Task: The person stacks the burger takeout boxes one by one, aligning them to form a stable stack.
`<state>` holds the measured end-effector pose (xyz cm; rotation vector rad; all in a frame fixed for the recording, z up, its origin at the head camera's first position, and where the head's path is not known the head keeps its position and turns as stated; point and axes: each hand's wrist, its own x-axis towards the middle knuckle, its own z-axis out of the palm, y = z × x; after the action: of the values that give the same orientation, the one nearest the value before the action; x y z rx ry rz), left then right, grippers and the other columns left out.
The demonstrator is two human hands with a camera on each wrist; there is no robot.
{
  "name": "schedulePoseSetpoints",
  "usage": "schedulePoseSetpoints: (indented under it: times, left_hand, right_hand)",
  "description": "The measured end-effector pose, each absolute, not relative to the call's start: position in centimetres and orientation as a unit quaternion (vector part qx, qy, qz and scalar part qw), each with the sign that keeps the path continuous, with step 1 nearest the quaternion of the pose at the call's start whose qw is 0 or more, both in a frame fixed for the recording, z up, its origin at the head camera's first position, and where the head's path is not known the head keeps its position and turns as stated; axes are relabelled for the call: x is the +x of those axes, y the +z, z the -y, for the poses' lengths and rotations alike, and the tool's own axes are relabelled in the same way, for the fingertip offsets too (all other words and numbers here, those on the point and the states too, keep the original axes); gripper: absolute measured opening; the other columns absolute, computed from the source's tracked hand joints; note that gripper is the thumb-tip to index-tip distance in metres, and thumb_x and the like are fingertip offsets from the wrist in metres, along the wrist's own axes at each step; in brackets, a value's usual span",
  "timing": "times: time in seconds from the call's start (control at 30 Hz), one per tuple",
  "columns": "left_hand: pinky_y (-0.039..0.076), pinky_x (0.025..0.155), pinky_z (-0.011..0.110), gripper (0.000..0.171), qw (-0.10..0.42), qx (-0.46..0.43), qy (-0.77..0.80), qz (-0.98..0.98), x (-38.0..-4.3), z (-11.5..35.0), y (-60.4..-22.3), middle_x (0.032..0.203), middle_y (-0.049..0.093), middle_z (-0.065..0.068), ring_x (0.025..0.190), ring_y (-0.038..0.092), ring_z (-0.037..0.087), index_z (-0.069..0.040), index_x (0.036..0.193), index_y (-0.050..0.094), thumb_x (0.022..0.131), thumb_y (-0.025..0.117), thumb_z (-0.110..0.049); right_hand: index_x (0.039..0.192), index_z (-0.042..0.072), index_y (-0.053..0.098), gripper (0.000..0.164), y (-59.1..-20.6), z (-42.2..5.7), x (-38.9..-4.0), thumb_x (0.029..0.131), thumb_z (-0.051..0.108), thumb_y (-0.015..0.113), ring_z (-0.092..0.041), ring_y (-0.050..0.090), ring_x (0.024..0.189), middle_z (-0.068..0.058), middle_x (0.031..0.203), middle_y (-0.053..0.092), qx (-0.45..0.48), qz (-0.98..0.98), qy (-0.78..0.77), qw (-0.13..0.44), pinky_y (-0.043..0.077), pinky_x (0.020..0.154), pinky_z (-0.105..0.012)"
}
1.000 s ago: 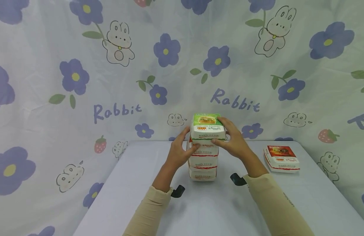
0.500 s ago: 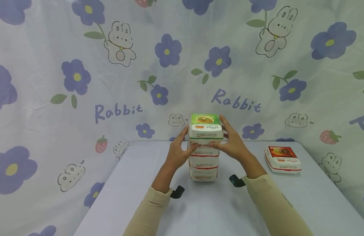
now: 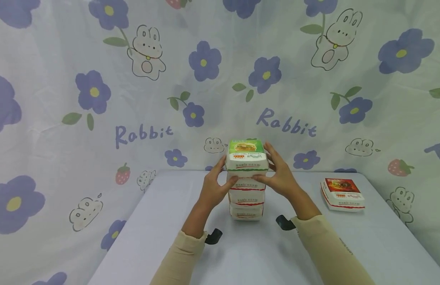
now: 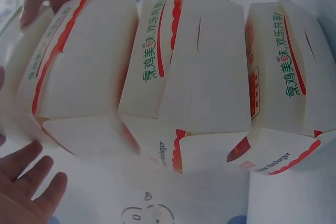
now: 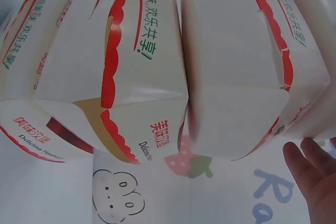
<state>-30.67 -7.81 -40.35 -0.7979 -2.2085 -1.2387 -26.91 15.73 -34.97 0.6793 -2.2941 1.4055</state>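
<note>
A burger box with a green top (image 3: 246, 158) sits on a stack of three red-and-white burger boxes (image 3: 246, 198). My left hand (image 3: 213, 186) grips its left side, thumb at the lower front edge. On the other side my right hand (image 3: 279, 176) holds it with the thumb in front and the fingers along the right side. The left wrist view shows the left fingers (image 4: 34, 177) spread at the box's side. Fingers of the right hand (image 5: 312, 174) touch near the upper box in the right wrist view. The stack's back is hidden.
Another burger box with a red top (image 3: 342, 194) lies on the right of the white table (image 3: 237, 257). Behind the table hangs a curtain (image 3: 220, 87) printed with rabbits and purple flowers. Black wrist mounts (image 3: 213, 236) stick out from the sleeves.
The green-topped box has shifted slightly left and straightened over the stack. Right-hand fingers have moved from its top corner to its right side. The red-topped box on the right stays put.
</note>
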Motion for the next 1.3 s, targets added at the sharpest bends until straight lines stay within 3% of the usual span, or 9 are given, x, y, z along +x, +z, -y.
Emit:
schedulePoseSetpoints:
  times: [0.43, 0.77, 1.0, 1.3]
  left_hand:
    - [0.041, 0.105, 0.040, 0.075, 0.244, -0.296, -0.460, 0.801, -31.1, 7.8, -40.9, 0.151, 0.039, -0.009, 0.135, 0.040, 0.011, -0.027, 0.153, 0.029, 0.091, 0.068, -0.040]
    - [0.040, 0.105, 0.037, 0.074, 0.232, -0.289, -0.465, 0.804, -31.1, 7.8, -41.1, 0.150, 0.040, -0.010, 0.134, 0.039, 0.010, -0.028, 0.153, 0.029, 0.091, 0.066, -0.044]
    - [0.040, 0.105, 0.039, 0.074, 0.227, -0.282, -0.468, 0.806, -31.1, 7.8, -41.0, 0.148, 0.042, -0.009, 0.134, 0.040, 0.010, -0.024, 0.153, 0.030, 0.091, 0.066, -0.044]
    - [0.040, 0.105, 0.040, 0.077, 0.219, -0.278, -0.473, 0.807, -31.1, 7.7, -41.2, 0.147, 0.045, -0.008, 0.133, 0.041, 0.010, -0.018, 0.153, 0.031, 0.091, 0.066, -0.047]
  right_hand:
    - [0.156, 0.007, 0.014, 0.104, -35.6, -15.8, -27.6, 0.078, 0.006, 0.082, -0.040, 0.034, 0.137, -0.017, 0.158, 0.022, 0.242, 0.816, 0.496, 0.174, 0.039, 0.105, -0.052]
    - [0.157, 0.030, 0.013, 0.108, -38.6, -16.7, -30.4, 0.076, 0.022, 0.085, -0.032, 0.033, 0.139, 0.001, 0.159, 0.020, 0.243, 0.809, 0.504, 0.181, 0.039, 0.104, -0.052]
    - [0.158, 0.024, 0.013, 0.107, -38.5, -16.7, -30.2, 0.077, 0.024, 0.085, -0.034, 0.033, 0.139, 0.000, 0.160, 0.020, 0.244, 0.805, 0.511, 0.176, 0.037, 0.105, -0.055]
    - [0.158, 0.025, 0.013, 0.107, -38.6, -16.8, -30.1, 0.078, 0.025, 0.084, -0.033, 0.032, 0.139, 0.001, 0.160, 0.019, 0.233, 0.812, 0.509, 0.167, 0.037, 0.106, -0.054]
